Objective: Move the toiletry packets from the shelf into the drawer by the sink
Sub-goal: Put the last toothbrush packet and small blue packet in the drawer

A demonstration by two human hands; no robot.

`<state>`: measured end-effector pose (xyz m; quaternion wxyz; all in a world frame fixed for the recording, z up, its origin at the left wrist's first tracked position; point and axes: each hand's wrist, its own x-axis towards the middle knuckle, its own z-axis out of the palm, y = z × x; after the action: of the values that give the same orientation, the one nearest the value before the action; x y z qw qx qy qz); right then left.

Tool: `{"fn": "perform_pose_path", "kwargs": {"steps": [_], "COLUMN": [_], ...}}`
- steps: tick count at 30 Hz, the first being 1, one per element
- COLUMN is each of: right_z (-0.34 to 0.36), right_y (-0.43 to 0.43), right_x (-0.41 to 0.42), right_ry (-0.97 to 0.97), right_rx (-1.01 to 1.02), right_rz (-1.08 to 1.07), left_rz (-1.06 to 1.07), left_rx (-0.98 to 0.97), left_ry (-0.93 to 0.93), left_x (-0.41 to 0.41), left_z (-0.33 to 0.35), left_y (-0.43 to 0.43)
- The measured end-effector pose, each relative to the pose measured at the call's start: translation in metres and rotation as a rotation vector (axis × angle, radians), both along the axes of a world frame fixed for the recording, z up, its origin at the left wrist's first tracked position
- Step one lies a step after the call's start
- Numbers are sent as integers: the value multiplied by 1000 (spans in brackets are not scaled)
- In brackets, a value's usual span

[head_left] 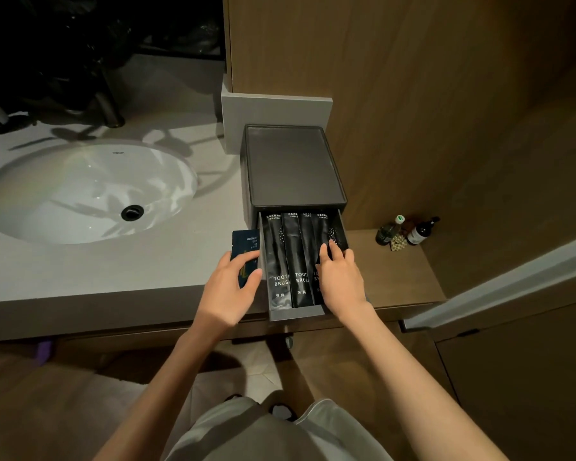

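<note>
A dark grey drawer box [293,168] stands on the counter to the right of the sink, its drawer [296,313] pulled out toward me. Several black toothbrush packets [281,261] lie side by side in the drawer. My left hand [228,287] holds a dark blue packet [245,242] upright just left of the drawer. My right hand [341,277] reaches into the right side of the drawer, its fingers resting on the rightmost black packet [330,229], which it partly hides.
A white oval sink [87,191] is set in the grey counter [107,277] on the left. Two dark bottles [408,231] stand on a lower wooden ledge to the right. A wooden wall rises behind the box. A door edge [499,284] crosses the right side.
</note>
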<state>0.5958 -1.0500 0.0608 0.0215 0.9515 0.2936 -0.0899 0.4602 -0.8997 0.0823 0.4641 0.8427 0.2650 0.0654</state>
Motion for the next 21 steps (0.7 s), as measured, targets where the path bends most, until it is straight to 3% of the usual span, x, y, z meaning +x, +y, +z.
{"fn": "perform_pose_path", "kwargs": {"steps": [8, 21], "right_z": [-3, -3], "right_y": [-7, -11], "right_x": [10, 9], "right_ry": [271, 400], "right_rx": [69, 235], "right_rz": [38, 25], "left_rz": [70, 102], "left_rx": [-43, -52], "left_ry": [18, 50], "left_x": [4, 13], "left_z": [-2, -8], "left_y": [-7, -12]}}
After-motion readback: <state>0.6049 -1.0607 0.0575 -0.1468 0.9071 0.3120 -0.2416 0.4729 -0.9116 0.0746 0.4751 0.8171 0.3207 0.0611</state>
